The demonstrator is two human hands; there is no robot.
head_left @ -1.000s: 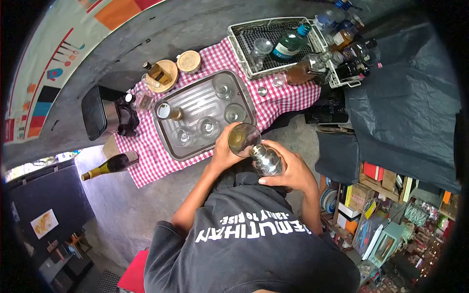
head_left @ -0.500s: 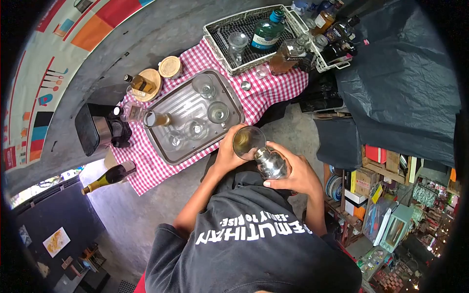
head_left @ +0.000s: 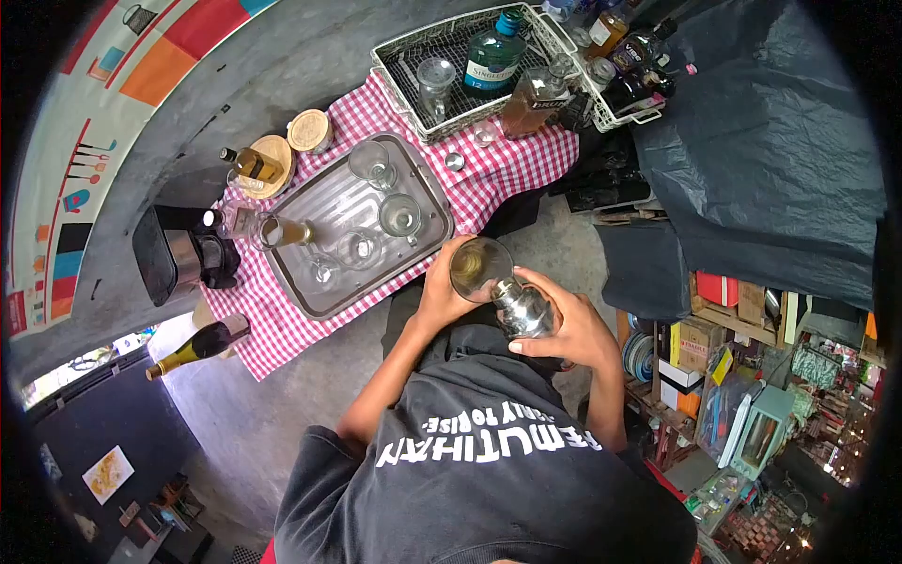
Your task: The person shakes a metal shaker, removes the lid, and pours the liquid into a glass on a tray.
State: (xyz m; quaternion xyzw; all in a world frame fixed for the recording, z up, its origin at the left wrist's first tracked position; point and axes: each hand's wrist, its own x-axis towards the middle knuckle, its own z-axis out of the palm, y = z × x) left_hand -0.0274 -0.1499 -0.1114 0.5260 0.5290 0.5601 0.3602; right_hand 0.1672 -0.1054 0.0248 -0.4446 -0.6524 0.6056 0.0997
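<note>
My left hand [head_left: 443, 293] is wrapped round a clear drinking glass [head_left: 481, 263], with a little yellowish liquid or tint low inside it. In my right hand [head_left: 575, 329] is a shiny metal cocktail shaker [head_left: 524, 310], tilted so its narrow top meets the glass rim. Whether liquid is flowing cannot be made out. Beyond my hands a metal tray [head_left: 329, 308] carries several glasses, among them an empty stemmed glass [head_left: 400, 216] and a tall glass [head_left: 282, 231] of amber drink. A small metal cap [head_left: 455, 162] lies on the checked tablecloth [head_left: 498, 193].
A white wire basket [head_left: 399, 99] at the back holds a green bottle [head_left: 493, 61], a square bottle [head_left: 534, 105] and a glass. A dark wine bottle [head_left: 202, 346] stands near the table's left end. Crowded shelves [head_left: 723, 324] and a dark plastic sheet [head_left: 752, 160] are at right.
The table and its things have shifted slightly left in view as the camera turned. Both hands keep their hold, with the shaker still tilted at the glass.
</note>
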